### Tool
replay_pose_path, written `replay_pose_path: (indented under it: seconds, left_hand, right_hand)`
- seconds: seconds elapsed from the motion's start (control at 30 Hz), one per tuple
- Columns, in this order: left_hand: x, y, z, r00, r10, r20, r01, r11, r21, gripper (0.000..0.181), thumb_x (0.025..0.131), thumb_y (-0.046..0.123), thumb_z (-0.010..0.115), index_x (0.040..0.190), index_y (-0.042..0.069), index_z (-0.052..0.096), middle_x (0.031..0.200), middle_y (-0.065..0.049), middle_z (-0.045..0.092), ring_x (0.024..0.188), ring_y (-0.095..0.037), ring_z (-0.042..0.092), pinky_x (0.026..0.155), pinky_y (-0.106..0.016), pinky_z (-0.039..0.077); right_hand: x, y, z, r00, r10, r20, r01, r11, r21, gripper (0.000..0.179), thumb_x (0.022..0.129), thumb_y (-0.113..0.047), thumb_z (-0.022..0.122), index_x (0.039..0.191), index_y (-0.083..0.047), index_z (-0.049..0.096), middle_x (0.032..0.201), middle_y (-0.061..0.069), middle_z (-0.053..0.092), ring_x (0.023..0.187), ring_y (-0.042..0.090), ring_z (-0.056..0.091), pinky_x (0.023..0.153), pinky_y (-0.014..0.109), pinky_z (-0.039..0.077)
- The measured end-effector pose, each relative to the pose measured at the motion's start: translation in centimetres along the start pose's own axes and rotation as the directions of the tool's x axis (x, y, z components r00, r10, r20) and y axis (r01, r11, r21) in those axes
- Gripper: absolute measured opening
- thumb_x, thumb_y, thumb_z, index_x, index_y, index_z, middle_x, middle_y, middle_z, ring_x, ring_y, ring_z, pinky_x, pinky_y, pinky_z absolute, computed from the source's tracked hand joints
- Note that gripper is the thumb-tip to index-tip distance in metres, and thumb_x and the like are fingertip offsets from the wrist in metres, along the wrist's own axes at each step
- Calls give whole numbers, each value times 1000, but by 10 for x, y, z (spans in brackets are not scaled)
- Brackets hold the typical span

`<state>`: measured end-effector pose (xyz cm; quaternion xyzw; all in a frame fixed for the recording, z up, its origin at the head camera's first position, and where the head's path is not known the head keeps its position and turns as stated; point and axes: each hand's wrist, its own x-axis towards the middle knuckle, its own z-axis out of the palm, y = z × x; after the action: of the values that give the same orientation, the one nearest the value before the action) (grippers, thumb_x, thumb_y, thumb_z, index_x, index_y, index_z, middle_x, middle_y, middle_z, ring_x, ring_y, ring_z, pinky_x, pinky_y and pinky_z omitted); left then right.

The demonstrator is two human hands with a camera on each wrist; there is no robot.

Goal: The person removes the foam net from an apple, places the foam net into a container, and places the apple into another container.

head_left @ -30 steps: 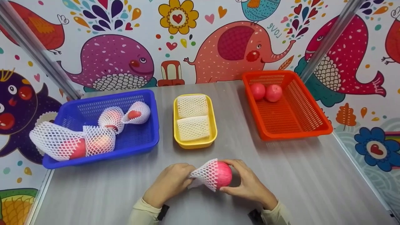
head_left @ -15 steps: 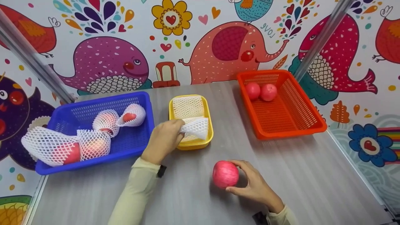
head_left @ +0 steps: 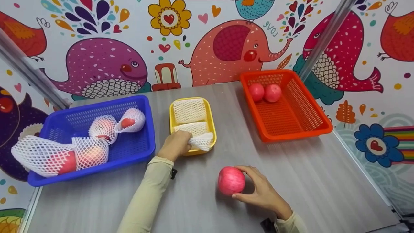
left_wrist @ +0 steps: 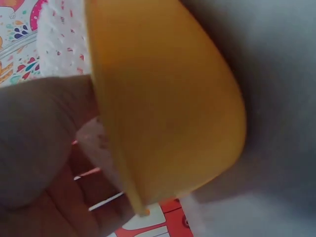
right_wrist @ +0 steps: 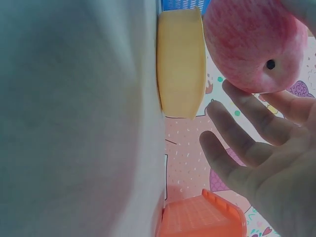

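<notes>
In the head view my left hand (head_left: 175, 145) pinches a white foam fruit net (head_left: 202, 141) over the front part of the yellow basket (head_left: 171, 113). The left wrist view has the yellow basket's side (left_wrist: 168, 103) close up, with the fingers at its rim and part of them hidden. To the right, my right hand (head_left: 262, 191) grips a red apple (head_left: 231, 180) between thumb and fingers. From the right wrist, the apple (right_wrist: 256, 44) is seen raised off the table, a dark spot in its dimple.
At left stands a blue basket (head_left: 129, 155) with several netted apples (head_left: 103, 126). More foam nets (head_left: 190, 110) lie in the yellow basket. An orange basket (head_left: 291, 119) at back right holds two bare apples (head_left: 272, 93). A patterned wall panel (head_left: 181, 74) borders the grey table (head_left: 207, 207).
My left hand has drawn the net off the apple and carried it forward to the yellow basket, then lowered it there. The right hand has kept hold of the apple, now bare.
</notes>
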<state>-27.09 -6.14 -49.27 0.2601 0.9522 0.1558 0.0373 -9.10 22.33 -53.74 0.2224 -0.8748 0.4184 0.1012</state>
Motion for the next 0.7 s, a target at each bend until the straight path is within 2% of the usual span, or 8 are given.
replay_pose_path:
  seconds: [0.07, 0.17, 0.3, 0.4, 0.47, 0.6, 0.63, 0.7]
  left_hand:
    - [-1, -2, -5, 1000, 6, 18, -5, 1000, -31, 13, 76, 0, 74, 79, 6, 64, 79, -9, 63, 73, -28, 60, 66, -46, 51]
    - [-8, -1, -19, 1000, 18, 15, -17, 998, -54, 20, 77, -1, 73, 95, 2, 66, 91, -13, 64, 83, -30, 62, 76, -46, 52]
    - [-26, 4, -41, 1000, 16, -24, -17, 999, -35, 45, 81, 6, 75, 123, -3, 62, 115, -20, 63, 105, -37, 61, 94, -48, 49]
    - [-45, 9, -52, 995, 32, -98, -33, 999, -11, 53, 83, 11, 77, 129, -5, 59, 123, -21, 62, 112, -38, 58, 99, -49, 46]
    - [-59, 12, -54, 980, 72, -184, -73, 997, 5, 51, 82, 12, 78, 126, -4, 60, 119, -20, 63, 108, -37, 59, 96, -49, 48]
    - [-91, 16, -47, 932, 157, -328, -155, 987, 32, 44, 79, 12, 82, 117, -1, 65, 108, -15, 66, 98, -34, 62, 86, -47, 52]
    - [-100, 17, -43, 924, 163, -345, -163, 986, 31, 44, 79, 13, 83, 117, -1, 65, 107, -14, 66, 97, -34, 62, 86, -46, 52]
    - [-118, 19, -35, 924, 150, -353, -157, 988, 11, 47, 78, 15, 85, 118, 1, 66, 108, -12, 66, 100, -32, 62, 87, -46, 53]
  right_hand:
    - [1, 0, 0, 1000, 4, 5, -4, 1000, 5, 76, 72, -38, 90, 138, -23, 55, 126, -9, 59, 116, 15, 56, 91, 44, 51]
    - [2, 1, 1, 1000, -1, 5, 1, 1000, 8, 76, 72, -38, 90, 138, -22, 55, 126, -9, 59, 116, 16, 56, 91, 44, 51]
    - [2, 1, 2, 1000, -5, 8, 4, 1000, 11, 75, 73, -40, 89, 138, -21, 55, 126, -8, 59, 115, 17, 56, 91, 45, 51]
    - [3, 1, 3, 1000, 12, 18, -13, 1000, 24, 76, 73, -41, 89, 138, -22, 55, 127, -8, 59, 116, 16, 56, 92, 44, 51]
    - [3, 1, 3, 1000, 13, 17, -13, 1000, 28, 76, 73, -41, 90, 138, -22, 55, 127, -8, 59, 116, 16, 56, 92, 43, 51]
    - [6, 0, 3, 1000, -4, 6, 4, 1000, 29, 76, 72, -39, 90, 138, -20, 55, 127, -7, 59, 116, 16, 56, 92, 42, 51]
    - [6, 0, 4, 1000, -6, 4, 6, 1000, 25, 76, 72, -39, 90, 138, -20, 55, 126, -7, 60, 115, 16, 57, 92, 42, 51]
    - [6, -1, 4, 1000, -9, 3, 9, 1000, 18, 76, 72, -40, 90, 137, -20, 56, 126, -8, 60, 115, 16, 57, 92, 42, 51]
